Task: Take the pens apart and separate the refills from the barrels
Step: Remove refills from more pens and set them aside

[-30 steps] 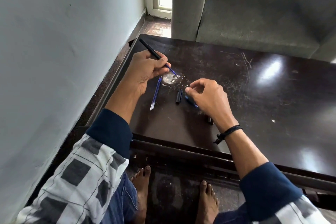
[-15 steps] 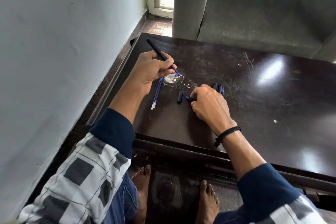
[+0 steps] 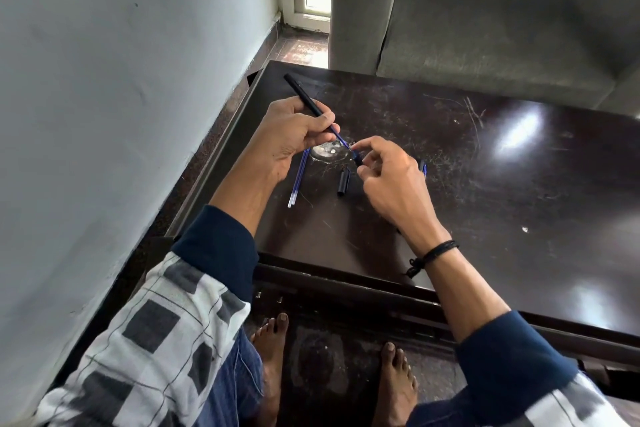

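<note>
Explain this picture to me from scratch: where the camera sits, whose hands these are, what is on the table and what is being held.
There is no machine here. The one picture comes from a camera worn on a person's head, looking forward and down at their own two hands above a dark table.

The left hand grips a black pen barrel, with a blue refill sticking out of its lower end. The right hand pinches a small dark piece at the tip of that refill.

On the table lie loose blue refills and a short black pen part. A blue item peeks out behind the right hand; I cannot tell what it is. A grey sofa stands beyond the table.
</note>
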The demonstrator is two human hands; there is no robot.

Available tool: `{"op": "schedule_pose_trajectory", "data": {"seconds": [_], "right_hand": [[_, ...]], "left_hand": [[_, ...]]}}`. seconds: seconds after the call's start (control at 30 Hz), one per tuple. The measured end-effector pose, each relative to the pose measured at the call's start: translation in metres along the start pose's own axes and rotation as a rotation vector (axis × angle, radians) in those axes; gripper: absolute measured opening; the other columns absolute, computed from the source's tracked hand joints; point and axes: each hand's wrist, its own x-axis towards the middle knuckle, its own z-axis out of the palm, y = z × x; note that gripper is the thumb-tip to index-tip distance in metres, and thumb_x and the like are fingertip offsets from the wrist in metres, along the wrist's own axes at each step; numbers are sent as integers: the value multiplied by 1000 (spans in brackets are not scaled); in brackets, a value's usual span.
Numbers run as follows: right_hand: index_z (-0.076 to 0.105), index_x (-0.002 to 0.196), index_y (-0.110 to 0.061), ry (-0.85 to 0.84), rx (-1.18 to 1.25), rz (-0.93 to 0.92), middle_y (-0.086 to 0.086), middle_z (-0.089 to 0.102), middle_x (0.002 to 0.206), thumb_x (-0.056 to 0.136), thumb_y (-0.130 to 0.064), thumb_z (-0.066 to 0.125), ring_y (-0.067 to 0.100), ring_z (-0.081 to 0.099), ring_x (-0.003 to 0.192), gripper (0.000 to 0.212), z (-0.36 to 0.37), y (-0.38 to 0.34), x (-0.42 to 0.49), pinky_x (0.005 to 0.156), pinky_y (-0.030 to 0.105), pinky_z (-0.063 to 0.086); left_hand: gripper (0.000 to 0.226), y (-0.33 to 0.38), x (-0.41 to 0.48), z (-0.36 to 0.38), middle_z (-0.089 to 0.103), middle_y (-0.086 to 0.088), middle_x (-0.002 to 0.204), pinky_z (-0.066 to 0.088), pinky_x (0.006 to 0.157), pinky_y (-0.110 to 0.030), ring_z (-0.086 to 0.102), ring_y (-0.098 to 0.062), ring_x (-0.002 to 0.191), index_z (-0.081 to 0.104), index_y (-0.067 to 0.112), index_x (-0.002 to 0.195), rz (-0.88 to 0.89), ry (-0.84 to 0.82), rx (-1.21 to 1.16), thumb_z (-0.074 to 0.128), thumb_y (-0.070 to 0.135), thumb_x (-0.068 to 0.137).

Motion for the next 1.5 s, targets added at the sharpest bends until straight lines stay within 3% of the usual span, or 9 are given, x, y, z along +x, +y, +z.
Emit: {"op": "schedule_pose_trajectory", "data": {"seconds": [0.63, 0.9, 1.1, 1.5], "right_hand": [[67, 109, -29, 12, -10, 6, -11, 65, 99, 92, -13, 63, 13, 63, 87, 25, -1, -3, -2, 79, 38, 55], [68, 108, -27, 25, -42, 48, -8, 67, 99, 92, -10, 56, 15, 64, 89, 27, -2, -3, -2, 79, 40, 55], [67, 104, -26, 41, -12, 66, -9, 67, 97, 91, -8, 56, 14, 63, 86, 25, -3, -3, -3, 72, 33, 49], [68, 107, -25, 43, 10, 36, -10, 66, 97, 92, -8, 59, 11, 61, 83, 24, -2, -4, -2, 73, 35, 53]], "left_hand": [[6, -1, -1, 3, 72, -17, 85, 63, 76, -28, 74, -20, 80, 67, 3, 93, -12, -28, 23, 70, -1, 90], [5, 0, -1, 3, 73, -17, 83, 62, 74, -26, 74, -21, 77, 68, 4, 91, -3, -2, 25, 69, -1, 91], [5, -1, -1, 3, 71, -20, 87, 62, 75, -27, 74, -21, 78, 67, 4, 91, 1, 6, 22, 68, -1, 91], [12, 0, -8, 11, 70, -22, 92, 62, 75, -26, 74, -22, 85, 67, -3, 102, -30, -40, 42, 69, -2, 90]]}}
